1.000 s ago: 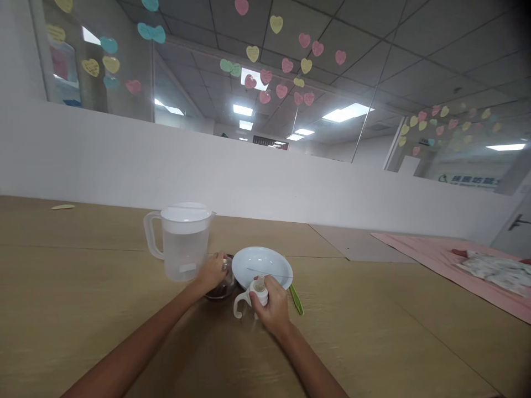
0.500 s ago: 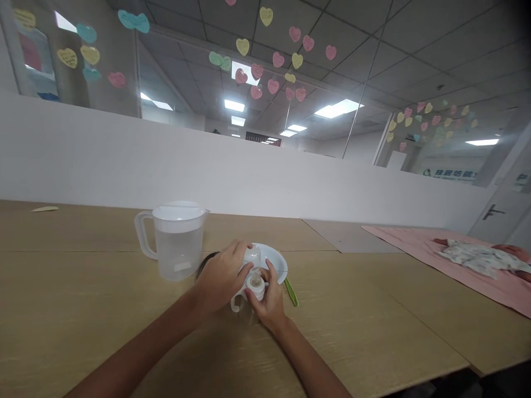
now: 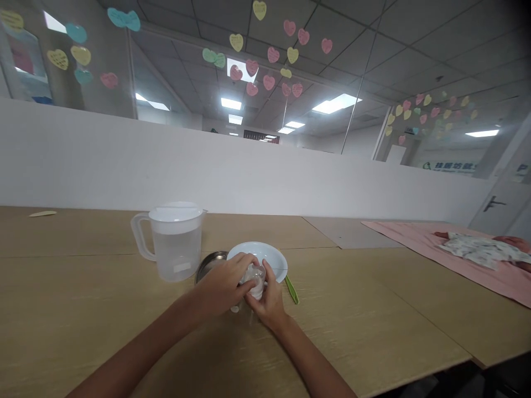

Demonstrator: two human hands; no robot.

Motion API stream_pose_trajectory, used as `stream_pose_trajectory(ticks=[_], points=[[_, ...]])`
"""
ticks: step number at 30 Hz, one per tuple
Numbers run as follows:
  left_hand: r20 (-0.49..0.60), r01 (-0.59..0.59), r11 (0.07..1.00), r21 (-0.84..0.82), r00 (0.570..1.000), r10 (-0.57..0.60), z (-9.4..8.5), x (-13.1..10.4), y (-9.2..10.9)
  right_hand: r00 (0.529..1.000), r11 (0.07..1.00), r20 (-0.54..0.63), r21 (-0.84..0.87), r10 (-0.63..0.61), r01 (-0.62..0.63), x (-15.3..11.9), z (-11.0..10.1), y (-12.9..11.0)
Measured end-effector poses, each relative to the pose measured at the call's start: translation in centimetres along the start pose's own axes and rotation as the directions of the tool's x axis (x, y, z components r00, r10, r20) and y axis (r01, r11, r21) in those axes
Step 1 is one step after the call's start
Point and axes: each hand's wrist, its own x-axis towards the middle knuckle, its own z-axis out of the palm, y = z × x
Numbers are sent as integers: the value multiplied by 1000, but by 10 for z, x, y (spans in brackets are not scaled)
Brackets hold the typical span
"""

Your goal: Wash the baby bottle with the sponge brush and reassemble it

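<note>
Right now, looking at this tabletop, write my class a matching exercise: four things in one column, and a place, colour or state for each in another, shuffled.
Things
1. Translucent pitcher
2. Clear bottle cap
3. Green-handled utensil
4. Cloth

Descriptions
A. Pink, spread out towards the right end of the table
B. Between the left hand and the right hand
C. Upright, its handle on the left
D. Beside the right edge of the white bowl

Right pairs: 1-C, 2-B, 3-D, 4-A
</note>
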Motion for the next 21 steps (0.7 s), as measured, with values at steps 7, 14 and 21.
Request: stream_pose_trajectory(ticks=[7, 14, 21], points=[[112, 43, 996, 78, 992, -52, 5, 0, -3, 997, 997, 6, -5, -82, 82, 5, -3, -4], [91, 78, 967, 243, 991, -103, 14, -1, 2, 998, 1000, -60, -12, -8, 8, 3, 3, -7], [55, 77, 967, 243, 994, -93, 12, 2, 3, 996, 1000, -87, -31, 0, -3, 3, 5, -7]])
